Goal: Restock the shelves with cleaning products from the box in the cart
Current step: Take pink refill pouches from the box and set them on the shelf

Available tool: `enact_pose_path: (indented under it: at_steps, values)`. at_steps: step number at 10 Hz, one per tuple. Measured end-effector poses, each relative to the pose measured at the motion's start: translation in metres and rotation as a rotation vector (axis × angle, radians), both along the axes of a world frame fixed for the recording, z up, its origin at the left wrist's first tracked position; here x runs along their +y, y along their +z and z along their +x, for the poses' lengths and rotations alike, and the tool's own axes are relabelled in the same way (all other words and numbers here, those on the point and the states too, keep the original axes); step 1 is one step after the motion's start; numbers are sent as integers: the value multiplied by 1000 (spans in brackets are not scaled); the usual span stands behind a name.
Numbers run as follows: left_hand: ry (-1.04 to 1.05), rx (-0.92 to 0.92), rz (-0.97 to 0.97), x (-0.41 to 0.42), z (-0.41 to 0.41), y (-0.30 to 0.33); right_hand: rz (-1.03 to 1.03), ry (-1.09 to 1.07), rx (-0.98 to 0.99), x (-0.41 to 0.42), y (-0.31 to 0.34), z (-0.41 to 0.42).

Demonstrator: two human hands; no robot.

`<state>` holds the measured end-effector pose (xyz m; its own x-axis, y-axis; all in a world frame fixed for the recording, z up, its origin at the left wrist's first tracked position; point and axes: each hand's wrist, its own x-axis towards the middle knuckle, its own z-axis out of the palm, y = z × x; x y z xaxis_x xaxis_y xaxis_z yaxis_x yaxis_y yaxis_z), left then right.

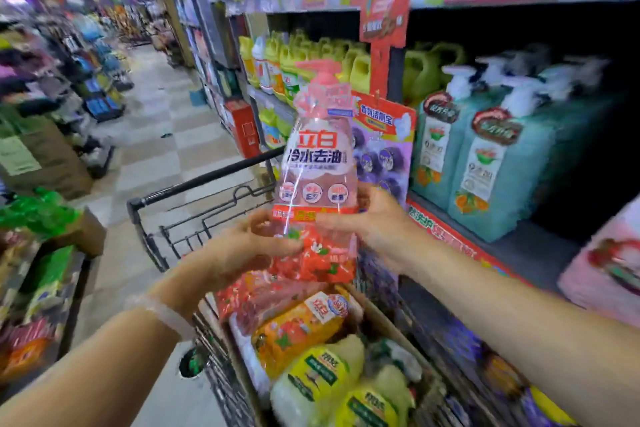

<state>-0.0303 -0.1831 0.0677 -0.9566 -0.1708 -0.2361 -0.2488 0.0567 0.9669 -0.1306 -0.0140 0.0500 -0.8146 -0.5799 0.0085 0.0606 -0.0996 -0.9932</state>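
Above the cart (194, 191), a pink pump bottle (320, 156) was held upright in both hands, clear of the load and not yet on any shelf. On that evidence the task was judged well short of finished: the box (426, 381) in the cart carried more wrapped goods, namely red packs (270, 298), an orange pack (298, 329) and yellow-green bottles (322, 374).

Left hand (256, 246): forearm reaching forward from lower left, fingers curled round the bottle's lower left side at the red band. Right hand (377, 222): arm extended from lower right, fingers and thumb closed on the bottle's lower right edge. Both hands were clamped on the bottle; neither was free.

Right of the bottle, the shelf (540, 253) held teal pump bottles (491, 163) in rows, with bare shelf in front of them. Yellow jugs (356, 62) stood further back. No pink bottles matching the held one could be made out on the shelves; the destination slot could not be determined.
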Motion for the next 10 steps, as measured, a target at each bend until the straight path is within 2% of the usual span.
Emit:
enact_pose_path:
  at_steps: [2, 3, 4, 5, 6, 7, 8, 10]
  values:
    - [-73, 290, -42, 76, 36, 84, -57, -108, 204, 81, 98, 50]
    - [-156, 438, -60, 121, 50, 122, -39, -233, 383, 135, 148, 82]
    - [-276, 603, -64, 174, 62, 158, -11, -309, 567, 194, 195, 117]
    - [-407, 744, -17, 227, 64, 193, -40, -386, 642, 260, 240, 155]
    - [-532, 792, -30, 285, 57, 226, 36, -545, 754, 323, 279, 196]
    - [-652, 880, -48, 343, 52, 246, 121, -675, 814, 383, 309, 236]
    - [-763, 902, 47, 431, 68, 274, 156, -791, 836, 438, 329, 276]
    - [-823, 1018, 25, 548, 93, 283, 312, -1082, 784, 526, 342, 304]
